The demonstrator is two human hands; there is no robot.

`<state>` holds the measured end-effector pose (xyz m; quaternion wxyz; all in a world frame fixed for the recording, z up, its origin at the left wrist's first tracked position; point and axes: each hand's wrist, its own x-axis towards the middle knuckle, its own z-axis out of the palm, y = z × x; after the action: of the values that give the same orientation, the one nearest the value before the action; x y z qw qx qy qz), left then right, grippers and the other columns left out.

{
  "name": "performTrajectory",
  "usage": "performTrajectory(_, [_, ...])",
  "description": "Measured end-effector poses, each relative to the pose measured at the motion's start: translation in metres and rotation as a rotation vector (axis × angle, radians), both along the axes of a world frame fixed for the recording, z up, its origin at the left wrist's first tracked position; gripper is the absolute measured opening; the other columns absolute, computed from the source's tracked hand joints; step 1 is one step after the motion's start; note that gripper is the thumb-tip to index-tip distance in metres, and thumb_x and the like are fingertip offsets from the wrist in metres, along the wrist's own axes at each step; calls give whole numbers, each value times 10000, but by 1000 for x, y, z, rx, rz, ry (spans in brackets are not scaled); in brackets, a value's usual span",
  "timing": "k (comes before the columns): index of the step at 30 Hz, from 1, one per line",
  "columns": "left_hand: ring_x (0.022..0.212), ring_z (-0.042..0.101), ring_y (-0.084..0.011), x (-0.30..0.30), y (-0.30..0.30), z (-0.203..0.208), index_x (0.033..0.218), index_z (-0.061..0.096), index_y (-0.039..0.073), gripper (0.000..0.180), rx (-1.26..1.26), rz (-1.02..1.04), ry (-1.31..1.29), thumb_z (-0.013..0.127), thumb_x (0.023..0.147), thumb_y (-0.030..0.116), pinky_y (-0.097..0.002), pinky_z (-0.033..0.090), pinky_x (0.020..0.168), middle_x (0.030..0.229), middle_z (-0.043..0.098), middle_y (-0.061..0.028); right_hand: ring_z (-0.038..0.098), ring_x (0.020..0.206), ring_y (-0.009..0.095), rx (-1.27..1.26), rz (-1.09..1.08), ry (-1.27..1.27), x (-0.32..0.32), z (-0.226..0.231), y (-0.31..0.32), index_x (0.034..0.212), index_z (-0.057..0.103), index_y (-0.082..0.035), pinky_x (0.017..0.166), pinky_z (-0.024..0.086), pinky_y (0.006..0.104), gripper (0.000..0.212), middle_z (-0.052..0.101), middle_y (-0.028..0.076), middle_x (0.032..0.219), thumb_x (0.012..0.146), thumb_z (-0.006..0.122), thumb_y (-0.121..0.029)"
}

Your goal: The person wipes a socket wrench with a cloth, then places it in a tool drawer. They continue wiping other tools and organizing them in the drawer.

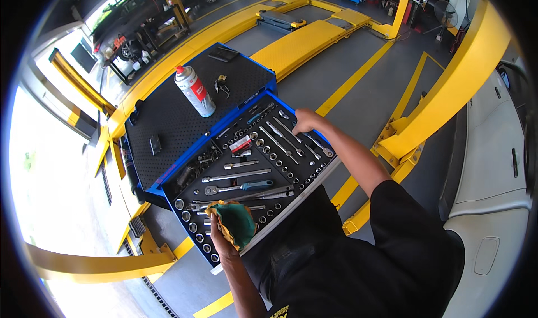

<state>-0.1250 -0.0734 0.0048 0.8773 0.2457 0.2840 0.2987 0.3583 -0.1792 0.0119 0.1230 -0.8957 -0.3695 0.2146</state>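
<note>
A pulled-out tool drawer (185,192) lies before me, its black insert holding rows of sockets (192,227) and several hand tools. My left hand (223,244) grips a green and orange-yellow cloth (235,222) above the drawer's near left part. Close to that cloth lies a ratchet (241,187) with a blue-grey handle. At the drawer's right side, my right hand (307,120) reaches down with fingers closed among slim chrome tools; what they hold, if anything, is hidden. Nearby are combination wrenches (274,129) and a small ratchet (326,151).
On the cabinet's black perforated top (174,121) stands a spray can (195,92) with a red cap, beside a small metal part (222,85). A yellow lift post (448,93) rises on the right, next to a white vehicle (493,144). Yellow ramps (305,46) lie beyond the cabinet.
</note>
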Motion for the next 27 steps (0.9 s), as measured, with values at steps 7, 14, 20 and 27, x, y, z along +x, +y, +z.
performTrajectory(7, [1158,747,-365,-16,4,-24,1391,674,54,571,-96,107,-278,471,1140,525,-568,612,1020,1286,762,-158,796,1008,377,-72,33,118,7,11,-4,1147,807,30,912,633,449,529,806,250,1114,738,919,-286])
performTrajectory(14, [1284,679,-429,-14,7,-12,1504,583,84,773,91,17,-388,343,1116,707,-637,562,1076,1423,689,-179,793,1061,383,54,20,-311,-17,-12,6,1063,836,-26,904,642,494,279,810,221,1098,802,818,-126])
performTrajectory(20, [1298,675,-340,-14,8,-24,1571,534,109,728,40,75,-316,378,1134,670,-543,547,1125,1459,668,-137,779,1130,369,-181,58,-375,-23,10,27,1093,829,-37,922,647,470,329,806,209,1167,780,888,-119])
performTrajectory(27, [1235,713,-381,-19,-11,0,1468,609,51,726,-17,64,-451,383,1136,657,-564,591,1063,1393,709,-180,751,1134,432,-119,155,-358,-23,10,18,1114,792,22,967,621,520,299,768,287,1180,831,804,-76])
